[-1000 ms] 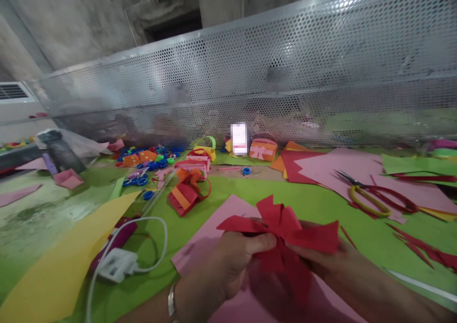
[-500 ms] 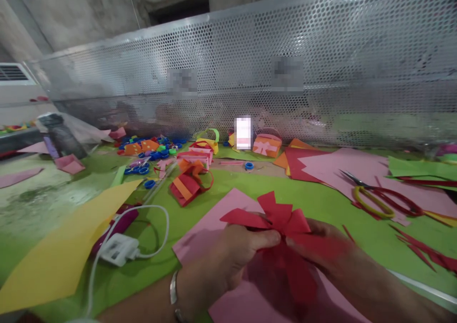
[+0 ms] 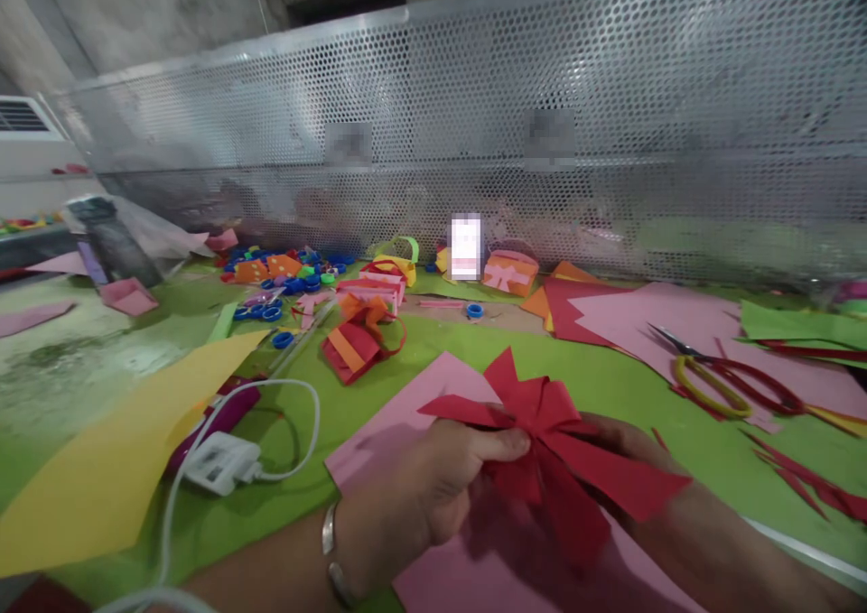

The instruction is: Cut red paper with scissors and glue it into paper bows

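Observation:
A red paper bow (image 3: 538, 428) with several pointed tails is held up over a pink paper sheet (image 3: 393, 432). My left hand (image 3: 453, 469), with a silver bracelet at the wrist, pinches it near the centre, thumb on top. Behind its right side is my right hand (image 3: 623, 450), gripping it from the back; one red tail covers much of that hand, hiding the fingertips and thumb. The pink sheet lies on a green surface (image 3: 467, 335) below both hands.
Scissors (image 3: 722, 383) with yellow and red handles lie right, on pink paper. A small red paper bag (image 3: 352, 351) with an orange bow sits beyond the sheet. Left are a white charger (image 3: 223, 462) with cable and yellow paper (image 3: 115, 450). A perforated metal panel (image 3: 433, 80) stands behind.
The bow has turned slightly in my hands, and its right tail now lies across my right hand. My right thumb, visible before at the centre, has slipped out of sight.

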Motion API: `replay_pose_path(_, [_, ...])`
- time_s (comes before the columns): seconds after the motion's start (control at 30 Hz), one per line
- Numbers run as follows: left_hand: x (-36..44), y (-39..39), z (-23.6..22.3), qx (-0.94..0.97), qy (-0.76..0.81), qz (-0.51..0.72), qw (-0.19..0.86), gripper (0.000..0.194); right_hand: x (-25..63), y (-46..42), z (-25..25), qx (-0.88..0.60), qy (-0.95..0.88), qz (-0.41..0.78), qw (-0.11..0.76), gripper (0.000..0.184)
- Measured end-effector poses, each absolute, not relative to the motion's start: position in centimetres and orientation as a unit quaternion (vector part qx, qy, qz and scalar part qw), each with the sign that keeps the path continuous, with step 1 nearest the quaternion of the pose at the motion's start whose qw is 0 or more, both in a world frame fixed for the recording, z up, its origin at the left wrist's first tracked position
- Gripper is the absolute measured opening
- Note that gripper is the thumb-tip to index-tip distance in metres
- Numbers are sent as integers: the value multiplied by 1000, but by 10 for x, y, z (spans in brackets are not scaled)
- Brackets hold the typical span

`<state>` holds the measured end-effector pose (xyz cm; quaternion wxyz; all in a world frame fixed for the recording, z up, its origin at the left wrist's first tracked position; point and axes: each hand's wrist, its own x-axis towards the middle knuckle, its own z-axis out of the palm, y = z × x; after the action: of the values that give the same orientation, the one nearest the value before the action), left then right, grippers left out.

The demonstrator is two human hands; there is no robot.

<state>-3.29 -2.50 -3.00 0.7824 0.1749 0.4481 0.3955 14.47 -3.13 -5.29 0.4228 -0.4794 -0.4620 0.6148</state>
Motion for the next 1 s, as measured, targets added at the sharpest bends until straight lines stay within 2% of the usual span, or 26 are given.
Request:
replay_pose_path(0.17, [-34,-23,-33,186,433,412,780,9,133,-27,-44,-486,-456,613,424,50])
replay_pose_path(0.27, [-34,-25,-35,215,442,439,753,11,127,-28,-33,-444,-472,641,412,43])
replay_pose_path(0.4, [-32,-26,-33,249,447,462,724,26,125,-29,-27,-392,-508,659,391,29])
replay_pose_path(0.47, [-32,-25,-31,270,438,465,720,31,126,-28,-29,-395,-541,621,407,27])
replay_pose_path(0.63, [-31,-22,-29,258,423,481,723,33,131,-24,-37,-400,-669,428,457,31])
replay_pose_path(0.73, [-29,-22,-26,221,441,476,728,22,133,-22,-40,-407,-717,346,448,22])
replay_pose_path(0.83, [-28,-21,-21,161,476,444,742,8,133,-19,-41,-409,-728,312,453,21])
replay_pose_path(1.0, [-31,-18,-20,105,517,439,727,24,133,-18,-37,-390,-738,271,480,14])
